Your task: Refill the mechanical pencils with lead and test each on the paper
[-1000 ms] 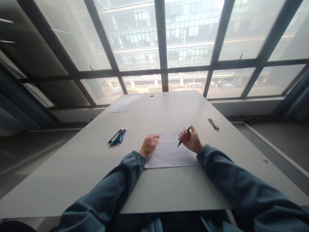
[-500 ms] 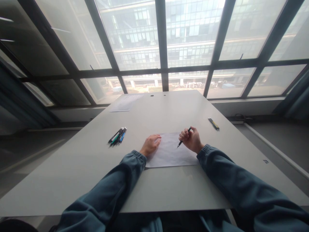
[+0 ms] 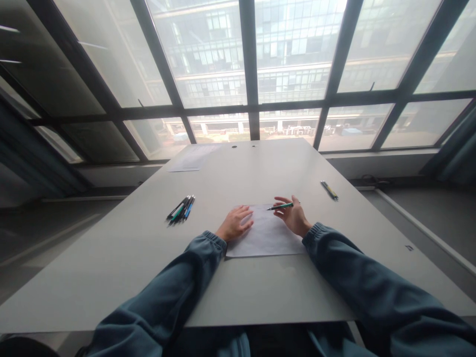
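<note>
A white sheet of paper (image 3: 266,243) lies in front of me on the table. My left hand (image 3: 235,224) rests flat on its left side, fingers spread. Over the sheet's right part, my right hand (image 3: 293,217) grips a dark pen (image 3: 279,206) with a green section between thumb and fingers. The pen lies nearly level, its tip pointing left; I cannot tell whether the tip touches the paper. Farther left on the table is a bunch of several pens (image 3: 181,210), black, green and blue.
Two or so pens (image 3: 329,190), partly yellow, lie on the right of the white table (image 3: 238,292). Other papers (image 3: 191,159) lie at the far left. A small dark mark (image 3: 409,248) is near the right edge. Large windows (image 3: 290,59) stand beyond.
In my right hand the pen has turned from steeply slanted to nearly level, and the fingers have loosened from a curl. My left fingers have spread and shifted slightly right.
</note>
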### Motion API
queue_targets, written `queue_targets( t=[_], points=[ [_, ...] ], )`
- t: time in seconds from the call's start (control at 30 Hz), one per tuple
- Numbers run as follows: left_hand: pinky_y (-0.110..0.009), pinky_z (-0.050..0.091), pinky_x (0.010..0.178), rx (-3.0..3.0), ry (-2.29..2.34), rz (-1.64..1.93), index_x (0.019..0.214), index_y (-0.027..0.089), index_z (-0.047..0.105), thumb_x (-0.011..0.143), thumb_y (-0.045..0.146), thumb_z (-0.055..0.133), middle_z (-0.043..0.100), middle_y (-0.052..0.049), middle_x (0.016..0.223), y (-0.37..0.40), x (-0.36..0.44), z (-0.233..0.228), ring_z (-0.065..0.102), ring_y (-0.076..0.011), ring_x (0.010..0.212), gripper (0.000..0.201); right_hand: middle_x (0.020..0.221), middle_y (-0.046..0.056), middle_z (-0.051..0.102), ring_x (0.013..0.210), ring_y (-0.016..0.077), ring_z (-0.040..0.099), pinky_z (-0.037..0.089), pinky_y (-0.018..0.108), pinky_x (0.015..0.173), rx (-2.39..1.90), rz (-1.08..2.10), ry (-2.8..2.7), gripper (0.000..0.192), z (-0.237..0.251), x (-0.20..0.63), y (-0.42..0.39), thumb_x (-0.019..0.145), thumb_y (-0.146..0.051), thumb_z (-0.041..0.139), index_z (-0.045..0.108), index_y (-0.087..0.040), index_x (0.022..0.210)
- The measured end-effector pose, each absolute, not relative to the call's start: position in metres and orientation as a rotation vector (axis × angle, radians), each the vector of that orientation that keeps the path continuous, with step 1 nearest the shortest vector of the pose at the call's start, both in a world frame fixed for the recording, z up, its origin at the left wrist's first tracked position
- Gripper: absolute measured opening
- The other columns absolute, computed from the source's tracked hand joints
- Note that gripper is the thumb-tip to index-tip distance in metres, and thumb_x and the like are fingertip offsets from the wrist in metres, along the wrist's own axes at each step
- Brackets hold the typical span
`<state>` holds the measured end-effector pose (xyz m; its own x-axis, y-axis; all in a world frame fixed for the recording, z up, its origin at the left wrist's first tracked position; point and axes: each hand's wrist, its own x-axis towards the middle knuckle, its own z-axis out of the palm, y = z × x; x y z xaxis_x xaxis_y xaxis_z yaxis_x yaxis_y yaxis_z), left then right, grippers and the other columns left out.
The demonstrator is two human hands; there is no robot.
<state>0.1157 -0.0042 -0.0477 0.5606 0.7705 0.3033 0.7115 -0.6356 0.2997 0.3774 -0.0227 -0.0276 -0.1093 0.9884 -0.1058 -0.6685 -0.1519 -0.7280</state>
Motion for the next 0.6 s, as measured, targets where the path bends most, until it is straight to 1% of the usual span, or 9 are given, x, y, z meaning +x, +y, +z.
queue_targets(
  t=[0.1,0.13,0.2,0.27,0.37,0.43,0.47,0.53,0.6],
  points=[
    [-0.059,0.031,0.115,2.675,1.287,0.514,0.137,0.028,0.056,0.092,0.054,0.048,0.048,-0.009,0.149,-0.005,0.115,-0.047,0.038,-0.0326,0.141,0.052,0.052,0.0,0.051,0.043,0.012,0.041,0.028,0.023,0.039,-0.814,1.548,-0.672,0.059,-0.03,0.378,-0.022,0.091,-0.07,0.04,0.067,-0.017,0.097],
    [-0.06,0.03,0.115,2.683,1.282,0.488,0.139,0.028,0.054,0.093,0.056,0.047,0.047,-0.009,0.15,-0.006,0.115,-0.047,0.036,-0.033,0.142,0.054,0.051,-0.001,0.051,0.042,0.0116,0.041,0.025,0.023,0.038,-0.835,1.524,-0.695,0.06,-0.031,0.378,-0.021,0.088,-0.072,0.044,0.067,-0.017,0.096],
    [-0.06,0.028,0.116,2.698,1.278,0.443,0.141,0.027,0.052,0.093,0.058,0.046,0.044,-0.009,0.152,-0.007,0.114,-0.046,0.034,-0.0338,0.143,0.058,0.058,0.002,0.058,0.048,0.0124,0.048,0.027,0.022,0.039,-0.853,1.475,-0.76,0.057,-0.032,0.377,-0.021,0.083,-0.071,0.054,0.066,-0.017,0.093],
    [-0.06,0.026,0.116,2.707,1.285,0.407,0.143,0.026,0.05,0.092,0.06,0.047,0.042,-0.01,0.153,-0.008,0.115,-0.045,0.032,-0.0347,0.144,0.061,0.066,0.004,0.062,0.054,0.0128,0.053,0.031,0.021,0.042,-0.886,1.395,-0.86,0.049,-0.033,0.376,-0.02,0.076,-0.064,0.069,0.065,-0.017,0.089],
    [-0.059,0.026,0.117,2.71,1.306,0.371,0.144,0.026,0.048,0.09,0.061,0.049,0.04,-0.009,0.154,-0.009,0.116,-0.042,0.031,-0.0359,0.144,0.064,0.055,-0.002,0.055,0.046,0.0095,0.047,0.028,0.02,0.04,-0.999,1.194,-1.02,0.042,-0.036,0.373,-0.019,0.068,-0.051,0.081,0.062,-0.016,0.079],
    [-0.059,0.026,0.117,2.711,1.315,0.359,0.144,0.027,0.049,0.09,0.061,0.051,0.04,-0.009,0.155,-0.01,0.117,-0.041,0.031,-0.0364,0.144,0.064,0.047,-0.004,0.05,0.04,0.0082,0.042,0.026,0.02,0.038,-1.035,1.082,-1.096,0.041,-0.039,0.372,-0.019,0.073,-0.053,0.077,0.058,-0.017,0.072],
    [-0.059,0.026,0.117,2.712,1.318,0.354,0.143,0.027,0.05,0.09,0.061,0.051,0.039,-0.009,0.155,-0.01,0.117,-0.041,0.032,-0.0364,0.144,0.064,0.047,-0.003,0.052,0.039,0.0086,0.043,0.027,0.021,0.037,-1.03,1.061,-1.121,0.041,-0.04,0.372,-0.018,0.077,-0.055,0.071,0.057,-0.017,0.072],
    [-0.059,0.026,0.117,2.713,1.323,0.344,0.143,0.027,0.051,0.09,0.061,0.051,0.039,-0.009,0.155,-0.01,0.117,-0.04,0.032,-0.0363,0.144,0.063,0.055,0.001,0.06,0.042,0.0109,0.051,0.032,0.021,0.037,-0.995,1.08,-1.16,0.044,-0.042,0.371,-0.017,0.083,-0.059,0.062,0.06,-0.016,0.078],
    [-0.059,0.026,0.117,2.711,1.327,0.337,0.143,0.027,0.05,0.089,0.061,0.051,0.039,-0.009,0.155,-0.01,0.117,-0.04,0.032,-0.0361,0.144,0.063,0.066,0.005,0.067,0.049,0.0139,0.059,0.038,0.022,0.039,-0.979,1.095,-1.208,0.044,-0.045,0.371,-0.015,0.082,-0.059,0.062,0.062,-0.015,0.086]
  ],
)
